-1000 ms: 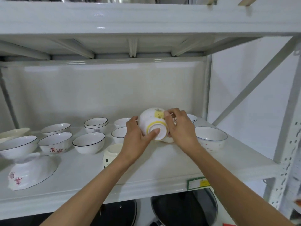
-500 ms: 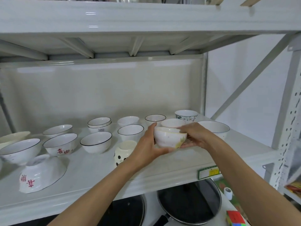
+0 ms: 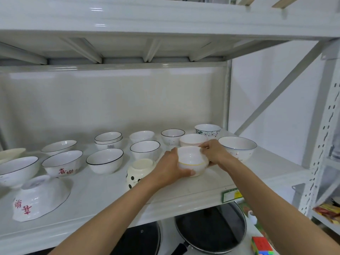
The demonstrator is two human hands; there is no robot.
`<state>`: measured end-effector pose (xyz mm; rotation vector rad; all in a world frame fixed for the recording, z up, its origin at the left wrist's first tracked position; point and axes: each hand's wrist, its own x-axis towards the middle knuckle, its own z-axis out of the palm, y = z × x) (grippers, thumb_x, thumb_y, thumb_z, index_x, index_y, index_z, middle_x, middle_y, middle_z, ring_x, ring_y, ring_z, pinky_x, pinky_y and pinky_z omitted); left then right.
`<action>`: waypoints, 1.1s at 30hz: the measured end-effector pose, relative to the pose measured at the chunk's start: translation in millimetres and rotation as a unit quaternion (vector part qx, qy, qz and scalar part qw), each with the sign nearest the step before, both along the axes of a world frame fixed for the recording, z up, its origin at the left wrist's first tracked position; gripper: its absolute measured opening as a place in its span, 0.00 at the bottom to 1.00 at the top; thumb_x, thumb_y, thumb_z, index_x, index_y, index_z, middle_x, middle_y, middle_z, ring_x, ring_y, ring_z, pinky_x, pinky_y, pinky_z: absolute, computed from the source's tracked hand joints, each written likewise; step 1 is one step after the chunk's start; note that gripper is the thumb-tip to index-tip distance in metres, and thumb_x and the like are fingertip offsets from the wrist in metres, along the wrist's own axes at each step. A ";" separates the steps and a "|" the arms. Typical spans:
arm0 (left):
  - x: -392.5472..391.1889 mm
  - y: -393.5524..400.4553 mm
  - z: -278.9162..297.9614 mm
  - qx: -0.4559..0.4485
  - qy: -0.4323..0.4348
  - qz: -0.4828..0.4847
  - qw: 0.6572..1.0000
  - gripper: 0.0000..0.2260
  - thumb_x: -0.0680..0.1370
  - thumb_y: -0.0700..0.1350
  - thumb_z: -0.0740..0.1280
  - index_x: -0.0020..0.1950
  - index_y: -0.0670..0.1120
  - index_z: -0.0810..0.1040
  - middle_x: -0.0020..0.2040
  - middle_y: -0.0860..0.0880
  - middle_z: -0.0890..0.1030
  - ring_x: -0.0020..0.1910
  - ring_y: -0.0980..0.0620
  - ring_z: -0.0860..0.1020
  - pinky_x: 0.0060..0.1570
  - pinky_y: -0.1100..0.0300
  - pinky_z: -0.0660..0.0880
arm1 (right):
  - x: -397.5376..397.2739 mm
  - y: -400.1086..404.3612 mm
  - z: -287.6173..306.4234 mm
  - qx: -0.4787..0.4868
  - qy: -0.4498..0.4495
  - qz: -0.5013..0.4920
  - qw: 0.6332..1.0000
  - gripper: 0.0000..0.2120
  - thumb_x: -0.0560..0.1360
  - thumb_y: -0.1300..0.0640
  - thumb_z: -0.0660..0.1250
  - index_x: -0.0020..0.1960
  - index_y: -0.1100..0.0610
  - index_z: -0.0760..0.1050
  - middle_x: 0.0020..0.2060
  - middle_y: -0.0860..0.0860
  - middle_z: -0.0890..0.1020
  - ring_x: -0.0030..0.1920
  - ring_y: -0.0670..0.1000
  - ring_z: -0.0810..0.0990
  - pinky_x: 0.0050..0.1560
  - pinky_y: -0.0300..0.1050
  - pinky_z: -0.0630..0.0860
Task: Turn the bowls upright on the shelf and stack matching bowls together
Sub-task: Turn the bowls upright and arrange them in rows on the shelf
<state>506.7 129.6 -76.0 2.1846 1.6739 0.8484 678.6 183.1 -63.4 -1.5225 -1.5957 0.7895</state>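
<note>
A small white bowl with a yellow band [image 3: 193,159] is upright just above the white shelf [image 3: 103,192], right of centre. My left hand [image 3: 171,166] grips its near left side and my right hand [image 3: 215,153] holds its far right rim. Directly behind it stands a white bowl with pink lines [image 3: 193,140]. A polka-dot bowl [image 3: 139,169] lies upside down by my left wrist. A large bowl with red characters [image 3: 39,197] sits upside down at the front left.
Several upright bowls fill the shelf: black-rimmed ones [image 3: 104,160], a red-character bowl [image 3: 62,162], a floral bowl [image 3: 207,130] and a wide blue-rimmed bowl [image 3: 237,147]. The upper shelf [image 3: 165,19] hangs overhead. Pans with glass lids [image 3: 209,229] sit below.
The yellow-banded bowl went from base-toward-me, tilted in both hands, to upright, and came down to just above the shelf in front of the pink-lined bowl.
</note>
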 end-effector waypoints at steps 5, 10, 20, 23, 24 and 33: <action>-1.3 -0.3 7.2 -0.016 0.050 0.022 0.998 0.33 0.67 0.57 0.75 0.65 0.43 0.67 0.58 0.44 0.74 0.56 0.45 0.75 0.44 0.58 0.68 | -0.6 -0.6 5.8 0.050 -0.124 -0.022 0.991 0.14 0.77 0.62 0.58 0.55 0.60 0.80 0.51 0.57 0.82 0.49 0.58 0.81 0.43 0.48 0.80; -25.3 -17.2 26.5 0.059 0.025 0.043 0.997 0.35 0.73 0.54 0.72 0.75 0.45 0.63 0.68 0.46 0.70 0.64 0.48 0.73 0.62 0.56 0.70 | -21.6 -18.9 31.9 0.235 -0.240 -0.072 0.939 0.12 0.78 0.58 0.59 0.53 0.55 0.80 0.49 0.53 0.84 0.51 0.57 0.80 0.46 0.47 0.75; -107.8 -34.8 23.4 0.008 0.122 0.228 0.966 0.21 0.80 0.58 0.57 0.62 0.43 0.75 0.58 0.45 0.79 0.59 0.45 0.77 0.50 0.56 0.70 | -118.4 -65.5 23.3 0.201 -0.321 0.144 0.914 0.15 0.81 0.53 0.55 0.52 0.62 0.76 0.51 0.60 0.81 0.54 0.61 0.79 0.47 0.48 0.72; -114.0 -41.7 15.2 -0.053 0.052 0.220 0.973 0.24 0.80 0.61 0.54 0.37 0.43 0.73 0.38 0.44 0.82 0.45 0.40 0.82 0.34 0.59 0.70 | -124.1 -81.1 18.8 0.174 -0.375 0.175 0.894 0.18 0.84 0.53 0.50 0.61 0.62 0.73 0.56 0.61 0.78 0.59 0.62 0.76 0.56 0.52 0.73; -114.3 -44.7 13.8 -0.083 0.010 0.212 0.974 0.25 0.80 0.61 0.53 0.36 0.43 0.73 0.37 0.43 0.83 0.42 0.39 0.83 0.31 0.60 0.71 | -125.2 -83.6 17.7 0.170 -0.375 0.182 0.893 0.18 0.84 0.54 0.49 0.63 0.61 0.72 0.57 0.61 0.78 0.59 0.63 0.76 0.58 0.53 0.73; -108.8 -54.0 3.4 -0.109 -0.093 0.215 0.966 0.27 0.80 0.62 0.52 0.39 0.41 0.75 0.38 0.35 0.84 0.34 0.40 0.83 0.48 0.52 0.80 | -131.7 -69.7 13.5 0.008 -0.291 0.200 0.936 0.18 0.82 0.46 0.48 0.53 0.57 0.69 0.47 0.60 0.85 0.31 0.55 0.82 0.37 0.40 0.68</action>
